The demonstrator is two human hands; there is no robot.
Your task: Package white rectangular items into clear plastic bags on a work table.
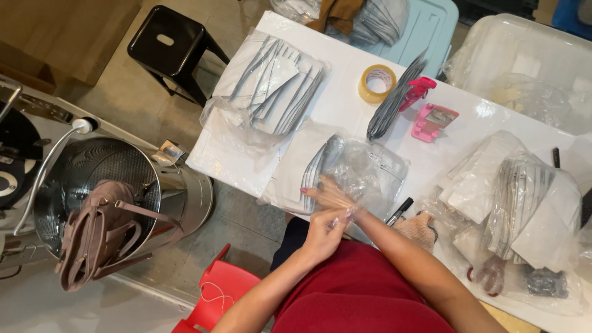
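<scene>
A clear plastic bag (370,169) lies on the white table (345,105) in front of me, with a few flat grey-and-white pouches showing inside it. My right hand (327,195) lies flat at the bag's near edge, fingers stretched out straight and pointing left; the film seems to cover it. Just below it, my left hand (324,233) pinches the bag's edge with closed fingers. A black marker (399,211) rests right of my hands.
A plastic-wrapped pile of grey pouches (271,86) sits at the far left, more bagged pouches (524,209) at the right. A tape roll (377,83), pink tools (431,121) and clear bins (530,61) lie beyond. Left of the table are a black stool (168,42), a metal pot (111,185) and a red chair (216,296).
</scene>
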